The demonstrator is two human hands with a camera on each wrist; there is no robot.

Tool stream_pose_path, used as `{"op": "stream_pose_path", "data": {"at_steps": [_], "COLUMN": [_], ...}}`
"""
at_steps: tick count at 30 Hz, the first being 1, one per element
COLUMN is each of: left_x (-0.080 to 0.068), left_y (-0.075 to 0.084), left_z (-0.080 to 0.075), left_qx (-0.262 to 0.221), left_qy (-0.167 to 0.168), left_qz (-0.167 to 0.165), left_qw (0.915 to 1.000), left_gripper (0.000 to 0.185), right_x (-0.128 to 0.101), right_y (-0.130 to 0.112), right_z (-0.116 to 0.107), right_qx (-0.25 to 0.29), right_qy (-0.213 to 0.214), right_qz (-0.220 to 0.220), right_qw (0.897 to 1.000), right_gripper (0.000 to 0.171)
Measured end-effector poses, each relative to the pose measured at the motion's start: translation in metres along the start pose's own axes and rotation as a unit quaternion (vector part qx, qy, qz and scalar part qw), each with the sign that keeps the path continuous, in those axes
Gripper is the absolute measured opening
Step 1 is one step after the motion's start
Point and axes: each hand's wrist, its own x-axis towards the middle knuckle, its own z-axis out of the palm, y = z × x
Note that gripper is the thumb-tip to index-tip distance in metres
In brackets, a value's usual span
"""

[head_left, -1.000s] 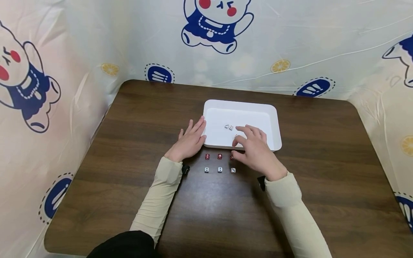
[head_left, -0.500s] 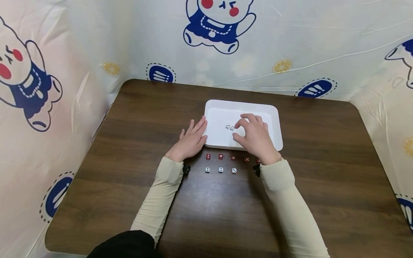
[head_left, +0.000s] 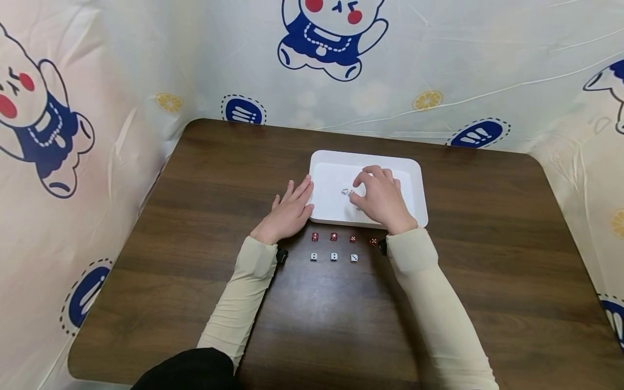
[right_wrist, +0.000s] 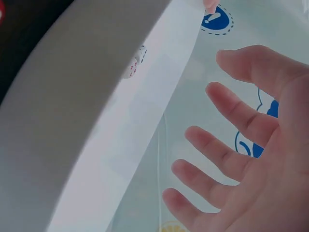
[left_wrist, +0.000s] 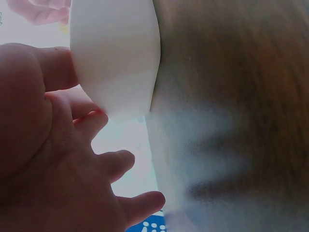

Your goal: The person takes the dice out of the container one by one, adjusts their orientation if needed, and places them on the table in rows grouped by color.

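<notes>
Currently, the right hand (head_left: 382, 199) is held over the inside of the white tray (head_left: 414, 187), fingers loosely bent and spread, with nothing seen pinched between them; the right wrist view shows the same fingers (right_wrist: 227, 157) apart and bare. Two white dice (head_left: 348, 192) lie on the tray floor just left of the fingertips, touching or nearly touching each other; contact between hand and dice cannot be told. The left hand (head_left: 287, 212) rests flat on the wooden table (head_left: 195, 216), its straight fingers laid against the left wall of the tray, gripping nothing. Near of the tray, a row of red dice (head_left: 333, 236) is set out, and nearer again a row of three white dice (head_left: 333, 257); the right end of the red row is partly hidden by the right sleeve (head_left: 429, 303). The dice are judged to be small, light, rigid and smooth-faced, so liable to roll or skid on the slick tray floor. A fingertip pinch across two opposite flat faces is judged the surest hold, one die at a time. The tray looks like thin, light plastic, apt to slide unless braced.
</notes>
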Motion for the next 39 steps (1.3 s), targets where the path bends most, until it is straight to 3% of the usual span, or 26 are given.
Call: {"op": "stream_pose_path", "data": {"at_steps": [17,39], "left_x": [0.001,0.0], "left_y": [-0.001,-0.002], "left_z": [0.001,0.0], "left_qx": [0.005,0.012], "left_qy": [0.001,-0.001], "left_qz": [0.007,0.002], "left_qw": [1.0,0.9999], "left_gripper": [0.058,0.058], "right_x": [0.024,0.039], "right_y": [-0.004,-0.01], "right_z": [0.01,0.027], "right_qx": [-0.009,-0.027], "right_qy": [-0.063,-0.101], "right_qz": [0.049,0.089], "right_qw": [0.997,0.991], "right_gripper": [0.026,0.028]}}
